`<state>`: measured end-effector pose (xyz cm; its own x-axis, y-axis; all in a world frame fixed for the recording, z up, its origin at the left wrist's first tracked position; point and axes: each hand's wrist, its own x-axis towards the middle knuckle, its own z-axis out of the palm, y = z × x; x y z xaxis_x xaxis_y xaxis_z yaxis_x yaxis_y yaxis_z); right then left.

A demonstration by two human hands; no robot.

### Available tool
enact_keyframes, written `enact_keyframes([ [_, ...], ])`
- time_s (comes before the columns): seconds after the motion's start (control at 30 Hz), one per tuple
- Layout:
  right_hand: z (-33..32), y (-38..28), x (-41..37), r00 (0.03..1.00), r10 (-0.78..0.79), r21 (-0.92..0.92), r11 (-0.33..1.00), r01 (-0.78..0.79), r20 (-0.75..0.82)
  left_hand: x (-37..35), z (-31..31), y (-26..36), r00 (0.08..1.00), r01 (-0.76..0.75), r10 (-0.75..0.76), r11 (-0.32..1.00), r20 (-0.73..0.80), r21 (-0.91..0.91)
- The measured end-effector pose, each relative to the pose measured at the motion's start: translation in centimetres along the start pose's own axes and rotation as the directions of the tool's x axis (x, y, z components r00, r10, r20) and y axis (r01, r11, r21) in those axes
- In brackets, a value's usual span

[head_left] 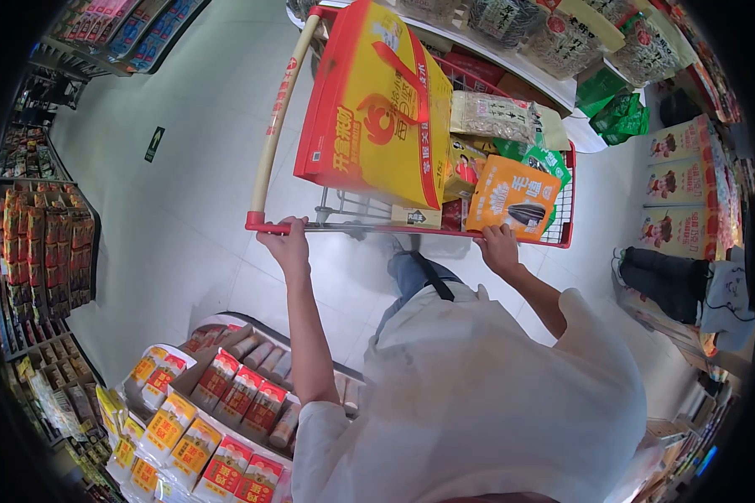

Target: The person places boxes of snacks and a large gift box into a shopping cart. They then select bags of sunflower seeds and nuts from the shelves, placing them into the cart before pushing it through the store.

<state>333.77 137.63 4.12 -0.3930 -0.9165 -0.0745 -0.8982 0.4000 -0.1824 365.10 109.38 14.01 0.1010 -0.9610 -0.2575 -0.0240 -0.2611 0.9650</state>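
Note:
A shopping cart [564, 210] with a red rim and a cream handle stands at the top middle. My left hand [287, 245] is closed on its near rim, beside the red corner of the handle. Further right, my right hand [498, 245] grips the same rim, just below an orange snack bag [514, 194]. A large yellow and red box [369, 109] stands tilted in the cart and overhangs its handle end. Next to it lie a clear bag of pale dried food [499, 117], green packs [554, 163] and smaller yellow boxes [464, 168].
Boxed goods [226, 402] are stacked at the lower left, close to my left arm. Shelves of red packs [46, 243] line the left edge. A display of bagged goods [562, 46] borders the cart's far side. At the right stands a person in dark trousers [667, 272].

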Motion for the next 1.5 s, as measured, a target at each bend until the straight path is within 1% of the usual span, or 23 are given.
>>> enact_keyframes([
  [0.07,0.1,-0.7,3.1,1.000,0.005,0.020,1.000,-0.004,-0.004,3.0,1.0,0.9,1.000,0.004,-0.004,1.000,-0.012,0.004],
  [0.1,0.7,-2.8,4.7,1.000,0.007,0.030,1.000,-0.007,-0.005,5.8,0.1,1.2,1.000,0.000,0.000,1.000,-0.021,-0.007],
  [0.13,1.4,-6.2,5.8,1.000,0.012,0.037,0.999,-0.012,0.004,8.9,-2.3,1.3,0.999,0.004,-0.004,1.000,-0.035,-0.016],
  [0.2,0.6,-5.1,6.6,1.000,-0.007,0.035,0.999,0.007,-0.007,8.5,-1.8,0.6,0.998,-0.012,0.009,0.999,-0.070,-0.039],
  [0.33,-0.2,-3.7,7.3,0.998,-0.049,0.044,0.998,0.051,-0.033,8.1,-0.7,0.0,0.997,-0.020,0.012,0.995,-0.081,-0.100],
  [0.43,-0.3,-2.2,7.9,0.995,-0.094,0.041,0.995,0.095,-0.040,8.3,0.2,-0.7,0.994,0.004,-0.014,0.995,-0.105,-0.099],
  [0.47,-0.5,-1.7,8.2,0.990,-0.116,0.058,0.991,0.121,-0.078,8.4,0.8,-0.8,0.990,0.007,-0.020,0.996,-0.140,-0.094],
  [0.67,-1.6,1.3,11.4,0.978,-0.189,0.111,0.974,0.198,-0.084,8.6,3.3,-0.8,0.981,-0.009,-0.014,0.993,-0.195,-0.119],
  [0.77,-2.6,3.3,12.8,0.964,-0.251,0.125,0.957,0.260,-0.083,7.9,5.4,-0.4,0.976,-0.026,0.000,0.993,-0.220,-0.114],
  [0.87,-2.9,6.0,13.8,0.945,-0.300,0.169,0.932,0.320,-0.133,7.2,7.7,-0.4,0.977,-0.048,0.025,0.993,-0.213,-0.106],
  [0.97,-3.6,9.3,14.3,0.935,-0.324,0.148,0.927,0.344,-0.145,5.8,11.1,0.1,0.976,-0.049,0.023,0.992,-0.214,-0.114],
  [1.03,-3.5,11.9,14.7,0.954,-0.275,0.145,0.946,0.291,-0.117,4.6,14.2,0.4,0.974,-0.033,0.001,0.990,-0.226,-0.137],
  [1.07,-3.4,13.2,14.9,0.963,-0.251,0.143,0.954,0.264,-0.103,4.6,15.4,-0.2,0.977,-0.046,0.016,0.989,-0.215,-0.139],
  [1.3,-1.2,21.6,18.6,0.973,-0.202,0.099,0.972,0.213,-0.115,3.6,23.8,-1.8,0.977,-0.074,0.057,0.994,-0.205,-0.077],
  [1.4,-0.6,23.5,20.7,0.973,-0.193,0.141,0.967,0.211,-0.130,4.7,25.8,-2.4,0.962,-0.073,0.055,0.996,-0.266,-0.056],
  [1.5,-1.2,24.8,21.7,0.973,-0.187,0.195,0.958,0.212,-0.138,4.3,27.3,-2.8,0.948,-0.056,0.038,0.997,-0.315,-0.047],
])
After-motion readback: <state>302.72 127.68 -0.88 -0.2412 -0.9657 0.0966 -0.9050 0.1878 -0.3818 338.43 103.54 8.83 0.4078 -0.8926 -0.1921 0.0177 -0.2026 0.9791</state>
